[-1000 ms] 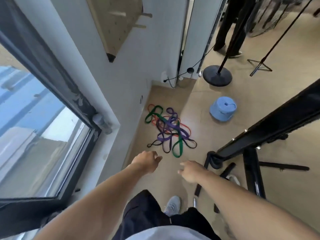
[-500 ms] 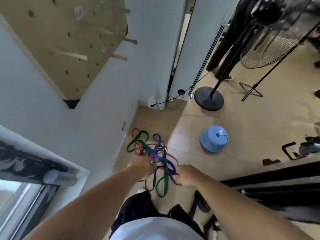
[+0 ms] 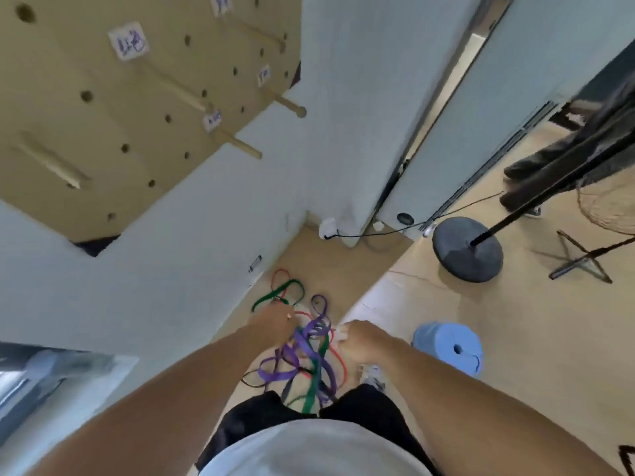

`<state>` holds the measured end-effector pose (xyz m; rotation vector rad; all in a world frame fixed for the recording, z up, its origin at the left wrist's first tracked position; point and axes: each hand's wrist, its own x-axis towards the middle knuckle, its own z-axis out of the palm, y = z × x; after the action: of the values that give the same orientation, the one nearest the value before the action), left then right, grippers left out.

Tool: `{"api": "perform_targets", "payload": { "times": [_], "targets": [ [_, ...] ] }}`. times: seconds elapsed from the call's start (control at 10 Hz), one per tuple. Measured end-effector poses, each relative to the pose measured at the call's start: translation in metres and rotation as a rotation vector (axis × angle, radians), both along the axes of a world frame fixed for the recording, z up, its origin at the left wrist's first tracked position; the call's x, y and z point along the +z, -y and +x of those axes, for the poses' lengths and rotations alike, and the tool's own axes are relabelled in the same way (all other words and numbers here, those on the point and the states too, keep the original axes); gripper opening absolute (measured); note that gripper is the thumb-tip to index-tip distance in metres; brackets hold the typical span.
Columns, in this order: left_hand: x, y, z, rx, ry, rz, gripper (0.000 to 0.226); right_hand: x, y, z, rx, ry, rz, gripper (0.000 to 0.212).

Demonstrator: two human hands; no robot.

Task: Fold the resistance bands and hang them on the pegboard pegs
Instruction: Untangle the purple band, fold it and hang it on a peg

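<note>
Pale wood floor meets a white wall, where a wooden pegboard hangs at upper left with bare pegs sticking out and small paper labels beside them. On the floor at the foot of that wall, near the person's feet, lies a tangle of resistance bands in purple, green, red and black.

Both arms reach down into the tangle. The left hand is over its left side with fingers curled among the bands; the right hand is fisted at its right edge. Whether either actually grips a strand I cannot tell.

To the right sit a blue stool and, farther off, a round black stand base.

This looks like the very first step: gathering. Next, one band must be drawn free of the knot, folded over, then lifted to a peg.
</note>
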<state>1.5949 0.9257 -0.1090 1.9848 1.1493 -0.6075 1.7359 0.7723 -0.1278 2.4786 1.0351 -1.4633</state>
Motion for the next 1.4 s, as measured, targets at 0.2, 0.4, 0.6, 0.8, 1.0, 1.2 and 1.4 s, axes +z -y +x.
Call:
{"api": "perform_targets", "payload": {
  "times": [0.2, 0.4, 0.6, 0.8, 1.0, 1.2, 1.4],
  "targets": [
    [-0.01, 0.026, 0.026, 0.427, -0.088, 0.025, 0.037, -0.005, -0.062, 0.104, 0.429, 0.004, -0.045, 0.049],
    [-0.015, 0.093, 0.044, 0.746, -0.088, -0.089, 0.028, -0.014, -0.087, 0.128, 0.739, -0.056, 0.027, 0.025],
    [-0.012, 0.135, 0.045, 0.942, -0.035, -0.045, 0.036, -0.025, -0.081, 0.109, 0.939, -0.128, -0.069, 0.041],
    [-0.033, 0.182, 0.053, 1.091, -0.009, -0.136, 0.043, -0.028, -0.07, 0.097, 1.118, -0.107, -0.083, 0.04],
    [-0.041, 0.214, 0.07, 1.236, 0.02, -0.124, 0.032, -0.032, -0.056, 0.107, 1.196, -0.085, -0.083, 0.045],
    [-0.053, 0.23, 0.09, 1.279, 0.072, -0.106, 0.034, -0.036, -0.036, 0.129, 1.134, -0.101, -0.035, 0.051],
    [-0.068, 0.241, 0.116, 1.392, 0.123, -0.071, 0.03, -0.059, -0.03, 0.155, 1.054, -0.102, -0.054, 0.057]
  ]
}}
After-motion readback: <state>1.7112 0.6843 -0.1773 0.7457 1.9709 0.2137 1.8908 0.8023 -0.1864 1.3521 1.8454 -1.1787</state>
